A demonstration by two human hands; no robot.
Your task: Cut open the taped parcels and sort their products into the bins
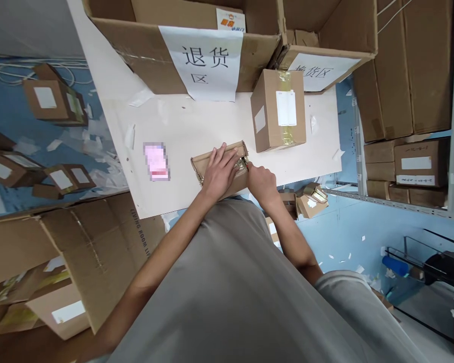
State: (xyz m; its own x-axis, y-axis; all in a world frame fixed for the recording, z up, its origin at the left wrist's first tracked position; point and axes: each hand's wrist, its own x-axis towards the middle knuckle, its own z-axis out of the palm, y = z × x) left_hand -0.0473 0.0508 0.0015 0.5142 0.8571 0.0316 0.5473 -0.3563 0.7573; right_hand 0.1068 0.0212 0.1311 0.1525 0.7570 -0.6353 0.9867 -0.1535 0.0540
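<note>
A small cardboard box [200, 164] lies on the white table close to my body, with shiny tape near its right end. Across its top my left hand [220, 174] rests with fingers stretched out and pressing down. My right hand [262, 182] is closed in a fist at the box's right edge, beside the tape. A small dark tip shows by its knuckles, but the fingers hide what they hold. Behind my right hand stands a taller taped carton [263, 98] with a white label.
Two large open cartons [144, 50] with paper signs line the table's back edge. A pixelated pink item [157, 161] lies on the table [181, 121] at left. Boxes and paper scraps litter the blue floor [340, 227]. Stacked boxes [419, 161] fill a rack at right.
</note>
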